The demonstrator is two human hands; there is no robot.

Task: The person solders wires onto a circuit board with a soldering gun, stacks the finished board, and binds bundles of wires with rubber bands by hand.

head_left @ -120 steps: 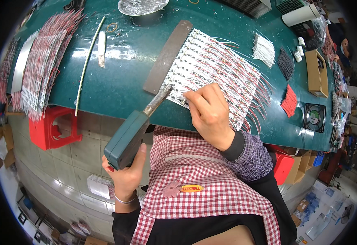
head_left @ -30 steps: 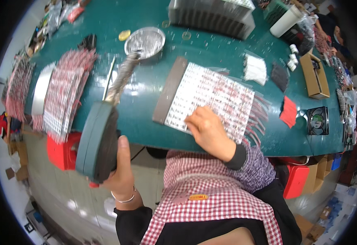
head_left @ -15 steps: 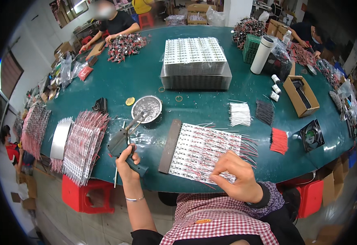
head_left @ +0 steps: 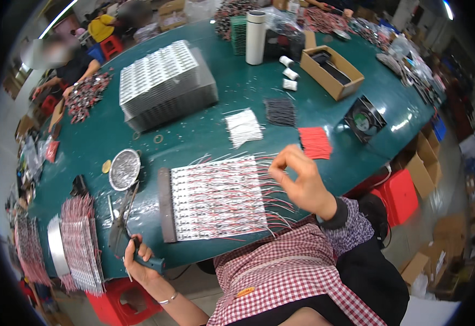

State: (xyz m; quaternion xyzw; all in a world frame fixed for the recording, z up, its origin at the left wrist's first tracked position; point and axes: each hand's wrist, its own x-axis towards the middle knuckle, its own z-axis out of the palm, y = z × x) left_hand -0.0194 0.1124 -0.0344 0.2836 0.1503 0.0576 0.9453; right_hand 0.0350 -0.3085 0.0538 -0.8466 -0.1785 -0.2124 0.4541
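My left hand (head_left: 141, 266) is closed around the grip of a soldering gun (head_left: 119, 239), whose thin metal tip points up toward a small metal bowl (head_left: 138, 175). In front of me lies a white sheet of circuit boards (head_left: 215, 204) with rows of red, black and white wires. A dark bar (head_left: 167, 206) runs along its left edge. Over the loose wire ends on the sheet's right side, my right hand (head_left: 304, 182) is pinched, thumb against forefinger; whatever the fingers hold is too small to make out.
Beyond the sheet lie white (head_left: 244, 129), black (head_left: 281, 112) and red wire bundles (head_left: 315, 143). A small fan (head_left: 364, 119) and cardboard box (head_left: 338, 81) stand to the right. Stacked board sheets (head_left: 161, 70) are farther back; wired boards (head_left: 81, 244) lie left. Co-workers sit across the table.
My view has turned to the right. The right hand has risen from the sheet's near edge to the wire ends on its right. The soldering gun's tip has drawn back from the bowl.
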